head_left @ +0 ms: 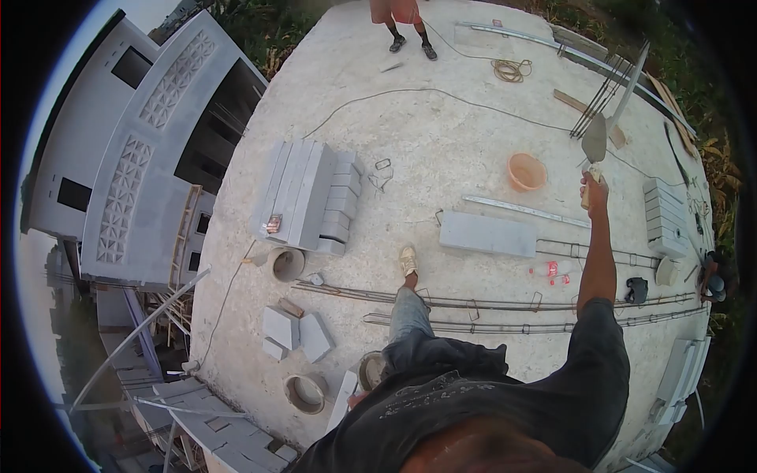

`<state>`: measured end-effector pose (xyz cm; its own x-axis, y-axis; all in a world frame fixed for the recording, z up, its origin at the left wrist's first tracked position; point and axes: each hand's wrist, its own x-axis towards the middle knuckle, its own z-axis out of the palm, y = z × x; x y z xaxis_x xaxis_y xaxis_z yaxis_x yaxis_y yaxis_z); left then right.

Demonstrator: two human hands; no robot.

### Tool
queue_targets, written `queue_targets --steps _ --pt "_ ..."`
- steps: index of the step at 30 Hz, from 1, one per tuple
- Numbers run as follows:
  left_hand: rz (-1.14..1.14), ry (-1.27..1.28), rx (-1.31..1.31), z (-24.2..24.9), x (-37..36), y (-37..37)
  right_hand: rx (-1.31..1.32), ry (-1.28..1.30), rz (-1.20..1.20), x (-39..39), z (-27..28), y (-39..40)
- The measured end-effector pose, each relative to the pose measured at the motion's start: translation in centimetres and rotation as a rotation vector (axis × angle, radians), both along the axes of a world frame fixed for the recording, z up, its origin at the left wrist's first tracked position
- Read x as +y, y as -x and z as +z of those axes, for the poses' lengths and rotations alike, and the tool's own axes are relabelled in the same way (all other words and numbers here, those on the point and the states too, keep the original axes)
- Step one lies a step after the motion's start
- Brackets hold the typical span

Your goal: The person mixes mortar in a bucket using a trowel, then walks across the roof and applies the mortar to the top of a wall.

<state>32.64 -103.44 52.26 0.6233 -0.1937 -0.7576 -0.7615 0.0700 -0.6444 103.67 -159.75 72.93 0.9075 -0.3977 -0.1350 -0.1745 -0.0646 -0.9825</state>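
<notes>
My right hand is stretched forward at the right, its fingers wrapped round the handle of a trowel. The trowel's grey blade points away from me. My left hand shows only in part low at the centre, beside a pale flat board or block; its fingers are mostly hidden by my body. A round container stands close to that hand. An orange bucket stands left of the trowel, and a long grey block lies on the concrete nearer to me.
Stacked grey blocks stand left, with more blocks at right. Long rebar frames cross the floor before my foot. Buckets, bottles and a cable lie about. A person stands at the far edge.
</notes>
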Motion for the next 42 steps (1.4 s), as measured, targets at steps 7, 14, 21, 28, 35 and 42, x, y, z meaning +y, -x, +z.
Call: queue_targets --steps 7,14,21,28,35,42 --pt "-0.133 0.206 -0.433 -3.9 10.7 -16.2 0.049 -0.111 -0.366 2.9 -4.3 -15.7" --pt "-0.745 -0.663 0.719 0.3 21.8 -42.9 0.004 -0.397 -0.318 17.5 -4.6 -39.9" --pt "-0.678 -0.594 0.875 0.8 29.5 -65.4 0.126 0.066 0.108 28.3 -4.5 -61.7" --pt "-0.844 -0.776 0.789 1.9 31.9 -86.9 0.357 0.297 0.487 38.5 -8.2 -82.2" --pt "-0.68 -0.518 0.714 2.2 32.6 -103.0 0.261 0.281 0.787 61.3 -8.7 -106.7" --pt "-0.232 -0.178 0.467 -2.6 39.7 -118.0 0.249 0.269 0.965 82.9 -8.8 -126.1"
